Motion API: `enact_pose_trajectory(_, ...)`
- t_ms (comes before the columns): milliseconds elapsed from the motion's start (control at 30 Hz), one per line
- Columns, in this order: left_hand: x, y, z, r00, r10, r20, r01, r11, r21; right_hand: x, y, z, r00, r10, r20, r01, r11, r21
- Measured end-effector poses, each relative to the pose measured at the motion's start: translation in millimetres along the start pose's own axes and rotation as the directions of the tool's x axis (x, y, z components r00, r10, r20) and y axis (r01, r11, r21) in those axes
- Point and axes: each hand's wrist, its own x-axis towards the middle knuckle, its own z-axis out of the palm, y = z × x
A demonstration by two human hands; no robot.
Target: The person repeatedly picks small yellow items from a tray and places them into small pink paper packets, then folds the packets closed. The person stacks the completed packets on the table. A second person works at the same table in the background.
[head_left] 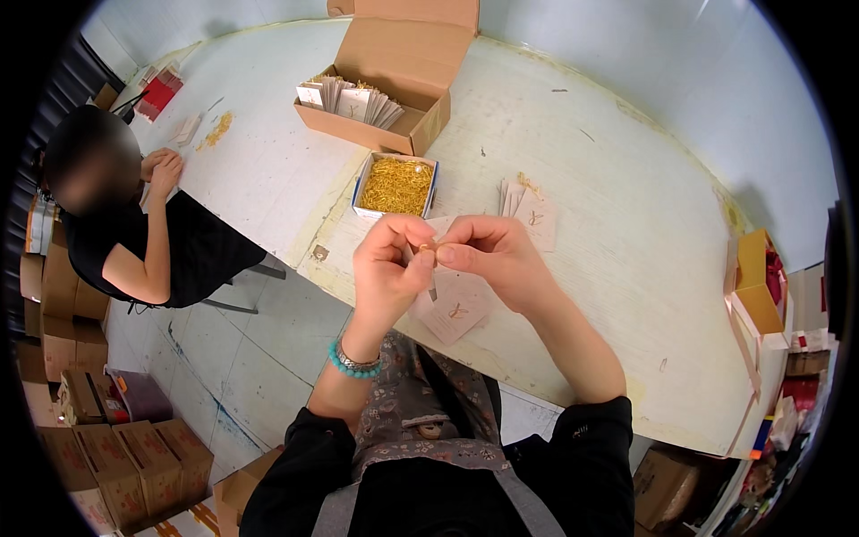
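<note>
My left hand (390, 262) and my right hand (490, 258) meet over the table's near edge, thumbs and fingertips pinched together. What sits between the fingertips is small and mostly hidden; I cannot make out its kind. Just below them is a white card (455, 311) with a gold emblem; whether it hangs from my fingers or lies on the table I cannot tell. Beyond my hands stands a small white-and-blue box (361, 191) filled with small gold metal pieces (395, 184). To the right lie several similar white cards (535, 215), with a few gold pieces at their top.
An open cardboard box (394, 140) holding rows of cards stands farther back. At the left a person (125, 206) in black sits at the table (617, 295), near loose gold pieces (215, 131). A yellow box (757, 285) is at the right edge; cartons (134, 465) stand on the floor.
</note>
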Motion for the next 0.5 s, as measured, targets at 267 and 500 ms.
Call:
enact_pose_trajectory(267,5,6,-14,0.996,0.022,0.087,-0.032,0.993,0.111,-2,-8,5,0.994,0.053,-0.096,-0.067,0.987,-0.146)
enact_pose_trajectory(500,7,-5,-10,0.928,0.347,-0.132,-0.187,0.744,0.642,0,-4,2,0.991,0.098,-0.096,-0.099,0.995,-0.01)
